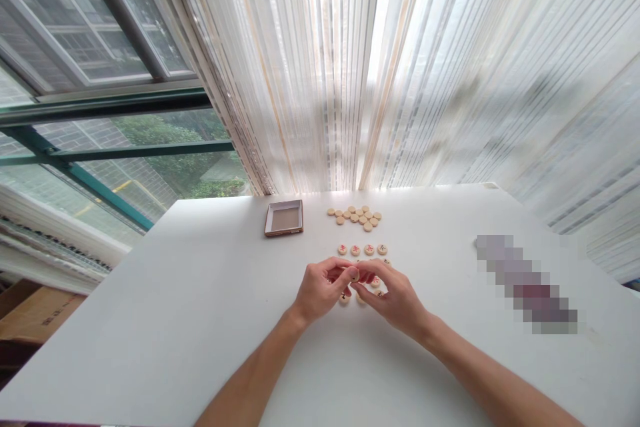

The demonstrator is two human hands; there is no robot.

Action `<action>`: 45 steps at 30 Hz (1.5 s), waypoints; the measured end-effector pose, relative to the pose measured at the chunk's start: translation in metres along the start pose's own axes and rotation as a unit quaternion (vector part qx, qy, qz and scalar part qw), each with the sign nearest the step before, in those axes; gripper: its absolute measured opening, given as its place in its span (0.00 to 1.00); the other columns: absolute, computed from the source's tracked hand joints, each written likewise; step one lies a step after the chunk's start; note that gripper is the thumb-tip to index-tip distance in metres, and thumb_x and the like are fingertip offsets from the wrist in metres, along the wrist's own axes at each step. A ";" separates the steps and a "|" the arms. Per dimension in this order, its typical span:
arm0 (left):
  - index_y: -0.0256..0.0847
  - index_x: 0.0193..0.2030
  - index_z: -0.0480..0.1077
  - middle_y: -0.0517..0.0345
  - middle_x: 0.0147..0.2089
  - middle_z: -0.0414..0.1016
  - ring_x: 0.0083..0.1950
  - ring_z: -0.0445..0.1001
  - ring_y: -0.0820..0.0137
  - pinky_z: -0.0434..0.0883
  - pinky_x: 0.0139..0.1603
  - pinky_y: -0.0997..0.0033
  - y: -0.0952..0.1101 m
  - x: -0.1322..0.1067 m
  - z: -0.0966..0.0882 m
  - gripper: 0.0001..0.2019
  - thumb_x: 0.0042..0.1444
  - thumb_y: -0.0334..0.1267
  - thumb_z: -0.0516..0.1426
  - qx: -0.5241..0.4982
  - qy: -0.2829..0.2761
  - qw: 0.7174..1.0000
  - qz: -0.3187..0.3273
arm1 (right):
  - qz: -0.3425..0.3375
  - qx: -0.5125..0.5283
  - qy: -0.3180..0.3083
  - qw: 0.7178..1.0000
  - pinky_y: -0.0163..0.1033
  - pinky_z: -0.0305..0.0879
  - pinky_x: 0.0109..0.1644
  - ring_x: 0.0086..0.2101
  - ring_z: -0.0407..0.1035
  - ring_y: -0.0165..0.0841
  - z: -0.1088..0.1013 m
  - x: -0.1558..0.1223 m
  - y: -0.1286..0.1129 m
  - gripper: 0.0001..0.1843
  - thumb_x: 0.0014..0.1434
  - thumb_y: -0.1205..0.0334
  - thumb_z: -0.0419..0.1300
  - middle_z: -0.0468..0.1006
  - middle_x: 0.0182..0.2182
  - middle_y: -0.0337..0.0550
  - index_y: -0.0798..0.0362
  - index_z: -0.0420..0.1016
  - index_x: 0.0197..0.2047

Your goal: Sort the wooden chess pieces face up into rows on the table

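Between my two hands is a round wooden Chinese chess piece (355,275), raised over the table. The fingers of my left hand (323,287) are closed on it, with the thumb against its edge. My right hand (387,287) meets it from the other side, fingers and thumb curled at the piece. Under and around the hands, face-up chess pieces (369,249) with red or dark characters lie in rows, partly hidden by my fingers. Farther back, a loose cluster of pieces (355,218) shows blank tops.
An open, shallow square box (284,219) with a brown rim sits at the table's back left. A pixelated long object (527,287) lies on the right of the white table (200,320). Striped curtains (320,67) hang behind; a cardboard box (43,313) stands beyond the left edge.
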State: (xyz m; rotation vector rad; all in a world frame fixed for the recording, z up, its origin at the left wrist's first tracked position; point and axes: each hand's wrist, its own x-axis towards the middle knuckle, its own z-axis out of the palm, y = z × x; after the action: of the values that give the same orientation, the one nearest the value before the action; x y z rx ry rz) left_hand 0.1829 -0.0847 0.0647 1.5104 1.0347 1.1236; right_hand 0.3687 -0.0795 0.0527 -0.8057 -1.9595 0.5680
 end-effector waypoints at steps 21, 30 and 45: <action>0.39 0.57 0.69 0.48 0.43 0.81 0.29 0.79 0.71 0.75 0.30 0.73 0.005 -0.002 0.001 0.19 0.63 0.44 0.58 0.030 -0.029 0.999 0.013 | 0.003 0.010 0.024 1.000 0.41 0.73 0.41 0.35 0.73 0.33 -0.005 0.004 0.002 0.18 0.64 0.67 0.59 0.77 0.41 0.43 0.46 0.71 0.56; 0.41 0.54 0.69 0.51 0.42 0.81 0.30 0.79 0.72 0.73 0.28 0.75 0.007 -0.002 0.000 0.16 0.62 0.43 0.59 0.054 -0.029 0.998 0.027 | 0.022 0.011 0.018 1.000 0.41 0.73 0.40 0.34 0.73 0.33 -0.005 0.002 0.001 0.16 0.66 0.65 0.57 0.78 0.39 0.43 0.46 0.70 0.56; 0.43 0.50 0.72 0.54 0.41 0.82 0.32 0.78 0.72 0.74 0.32 0.74 0.000 -0.005 0.002 0.13 0.59 0.38 0.60 0.141 -0.036 0.985 0.089 | 0.060 -0.013 0.042 0.997 0.37 0.72 0.35 0.29 0.72 0.31 -0.002 0.000 0.002 0.05 0.63 0.59 0.62 0.79 0.31 0.40 0.50 0.72 0.41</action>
State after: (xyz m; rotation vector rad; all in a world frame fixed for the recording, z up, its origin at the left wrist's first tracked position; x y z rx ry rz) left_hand 0.1838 -0.0897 0.0641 1.8873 1.0579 1.0668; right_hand 0.3707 -0.0774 0.0521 -0.9542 -1.8545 0.5712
